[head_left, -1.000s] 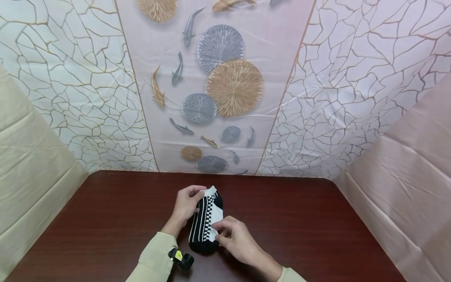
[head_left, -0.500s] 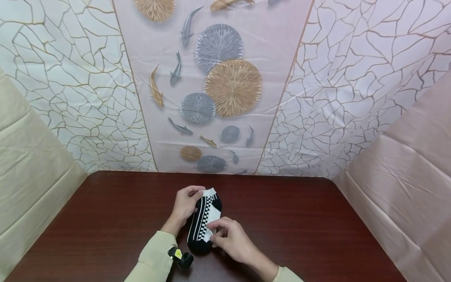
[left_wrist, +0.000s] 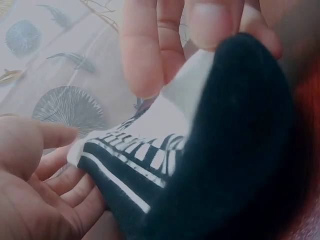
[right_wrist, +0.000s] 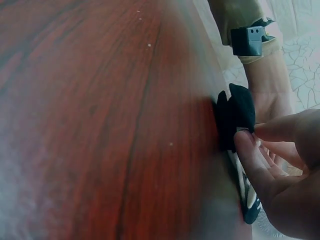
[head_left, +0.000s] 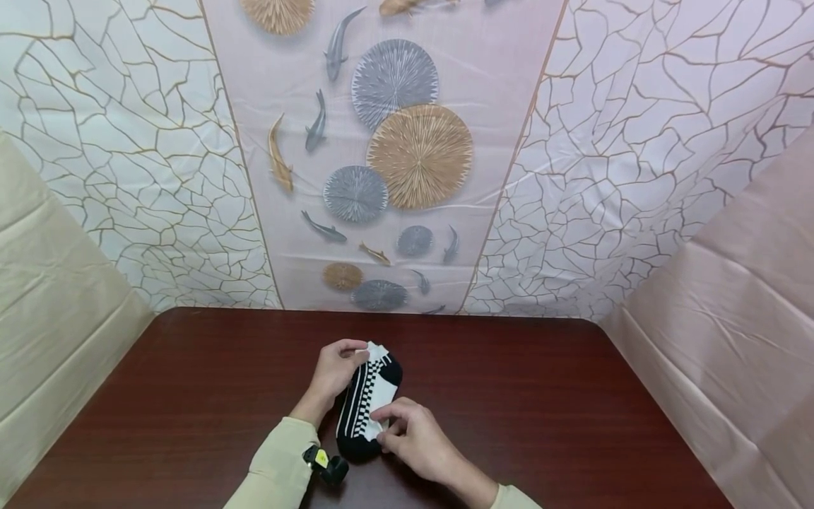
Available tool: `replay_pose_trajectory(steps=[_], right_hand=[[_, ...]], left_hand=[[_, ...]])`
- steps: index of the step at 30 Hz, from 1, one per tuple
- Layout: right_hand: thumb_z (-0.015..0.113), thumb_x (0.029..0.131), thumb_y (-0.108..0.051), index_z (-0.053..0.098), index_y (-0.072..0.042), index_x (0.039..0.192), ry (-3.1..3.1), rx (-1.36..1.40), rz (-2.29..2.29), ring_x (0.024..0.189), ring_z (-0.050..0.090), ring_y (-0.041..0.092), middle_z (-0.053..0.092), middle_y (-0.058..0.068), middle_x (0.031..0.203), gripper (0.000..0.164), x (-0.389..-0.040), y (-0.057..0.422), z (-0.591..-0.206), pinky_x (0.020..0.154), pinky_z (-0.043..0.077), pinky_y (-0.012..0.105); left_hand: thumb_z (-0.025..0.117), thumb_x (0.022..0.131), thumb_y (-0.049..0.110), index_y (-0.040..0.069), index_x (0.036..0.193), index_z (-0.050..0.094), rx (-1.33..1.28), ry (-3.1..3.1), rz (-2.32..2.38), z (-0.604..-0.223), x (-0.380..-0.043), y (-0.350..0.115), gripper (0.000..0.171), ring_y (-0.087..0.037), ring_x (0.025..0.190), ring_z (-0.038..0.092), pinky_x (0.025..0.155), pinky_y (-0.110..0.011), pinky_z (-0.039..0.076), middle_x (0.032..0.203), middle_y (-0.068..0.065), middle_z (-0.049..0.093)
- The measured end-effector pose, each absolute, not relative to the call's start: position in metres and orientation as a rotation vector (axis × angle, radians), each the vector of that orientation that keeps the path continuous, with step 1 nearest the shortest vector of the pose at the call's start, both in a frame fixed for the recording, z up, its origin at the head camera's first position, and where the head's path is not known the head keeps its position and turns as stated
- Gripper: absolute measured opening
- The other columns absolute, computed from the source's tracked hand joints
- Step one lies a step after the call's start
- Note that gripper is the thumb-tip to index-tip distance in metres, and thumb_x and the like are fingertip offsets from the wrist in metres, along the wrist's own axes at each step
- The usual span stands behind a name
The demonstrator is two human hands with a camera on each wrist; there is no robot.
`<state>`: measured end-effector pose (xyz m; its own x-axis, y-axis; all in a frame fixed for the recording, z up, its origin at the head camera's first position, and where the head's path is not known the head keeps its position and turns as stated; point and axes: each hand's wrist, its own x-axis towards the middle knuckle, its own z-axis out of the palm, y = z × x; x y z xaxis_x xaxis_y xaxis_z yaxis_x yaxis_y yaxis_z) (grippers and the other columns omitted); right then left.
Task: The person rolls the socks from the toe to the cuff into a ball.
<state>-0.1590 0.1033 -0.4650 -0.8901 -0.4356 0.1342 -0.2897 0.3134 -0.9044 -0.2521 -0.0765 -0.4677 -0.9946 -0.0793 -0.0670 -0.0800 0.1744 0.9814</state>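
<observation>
Sock: black and white, with stripes and a checkered strip (head_left: 367,399); it stretches between the fingers of both hands, white cuff at the left fingers, black toe just beside the right fingertips, on the near side.
Left hand (head_left: 335,369): thumb and forefinger pinch the white cuff.
Right hand (head_left: 420,438): thumb and forefinger pinch the sock's edge next to the toe.
Head view only: the black heel patch, to the right of the left fingers and beyond the right ones.
Left wrist view only: the remaining left fingers, loosely curved beneath the cuff edge; the black toe looms large below the right thumb's nail.
Right wrist view only: the toe from its end, parted into two dark lobes just past the right fingertips, with a sliver of white between thumb and forefinger; whether these are two layers or two socks, I cannot tell. Small pale specks (right_wrist: 149,45) lie apart from the fingers.
Worktop (head_left: 540,410): dark red-brown, under both hands; whether the sock touches it all along is unclear.
Wrist camera (head_left: 331,468): black, strapped at the left sleeve (head_left: 278,459), behind the left fingers.
Hanging cloth (head_left: 496,92): fish and round motifs, well beyond all the fingers.
</observation>
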Motion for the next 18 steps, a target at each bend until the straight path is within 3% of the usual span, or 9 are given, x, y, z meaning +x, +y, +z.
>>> replay_pose_trajectory(steps=[4, 9, 18], right_hand=[[0.071, 0.084, 0.009, 0.071, -0.001, 0.109, 2.450, -0.674, -1.619, 0.068, 0.067, 0.007, 0.060, 0.007, 0.099, 0.027, -0.1578, 0.1042, -0.4677, 0.058, 0.054, 0.022], [0.071, 0.083, 0.009, 0.072, -0.001, 0.108, 2.462, -0.678, -1.607, 0.067, 0.066, 0.006, 0.060, 0.006, 0.099, 0.027, -0.1572, 0.1049, -0.4707, 0.059, 0.054, 0.022], [0.071, 0.083, 0.010, 0.072, -0.001, 0.108, 2.479, -0.699, -1.620, 0.069, 0.066, 0.006, 0.061, 0.008, 0.100, 0.028, -0.1585, 0.1034, -0.4687, 0.061, 0.056, 0.024]], left_hand=[[0.070, 0.091, 0.004, 0.002, 0.114, 0.070, -0.092, 2.478, 1.929, -0.4696, -0.2525, -0.0762, 0.023, -0.023, 0.097, 0.064, 0.084, -0.039, 0.052, 0.109, -0.013, 0.069], [0.068, 0.091, -0.001, 0.003, 0.115, 0.070, -0.054, 2.518, 1.877, -0.4709, -0.2525, -0.0768, 0.024, -0.030, 0.112, 0.059, 0.095, -0.049, 0.047, 0.119, -0.014, 0.066], [0.064, 0.093, -0.004, 0.004, 0.112, 0.071, -0.101, 2.503, 1.961, -0.4707, -0.2551, -0.0773, 0.022, -0.029, 0.111, 0.060, 0.094, -0.047, 0.048, 0.119, -0.013, 0.066]])
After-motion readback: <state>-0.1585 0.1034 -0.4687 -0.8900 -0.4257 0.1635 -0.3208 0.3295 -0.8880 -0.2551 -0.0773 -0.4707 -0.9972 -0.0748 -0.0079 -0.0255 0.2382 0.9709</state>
